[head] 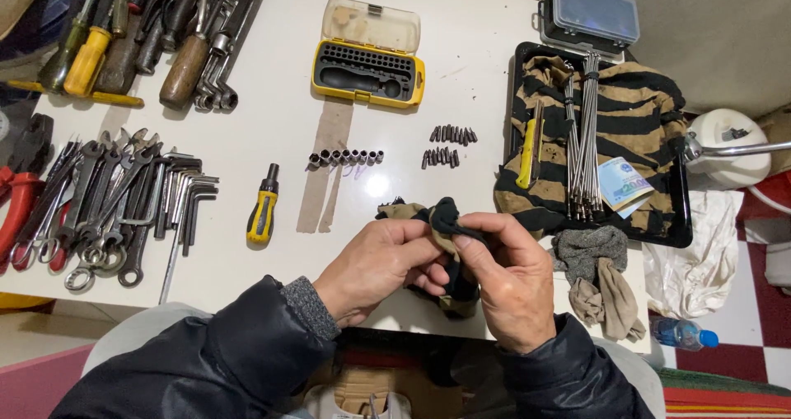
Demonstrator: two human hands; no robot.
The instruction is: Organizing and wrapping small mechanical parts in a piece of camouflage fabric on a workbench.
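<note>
While both hands (449,271) pinch dark rag (445,217) at table edge (272,291), bare tabletop ahead.

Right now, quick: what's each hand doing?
Left hand: closed, pinching the dark striped cloth from its side.
Right hand: closed on the same cloth, fingers wrapped over the top of it.

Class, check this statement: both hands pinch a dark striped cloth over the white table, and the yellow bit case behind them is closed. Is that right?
Not quite. The head view shows the left hand and right hand pinching the dark striped cloth over the white table, but the yellow bit case is open, its clear lid folded back.
</note>
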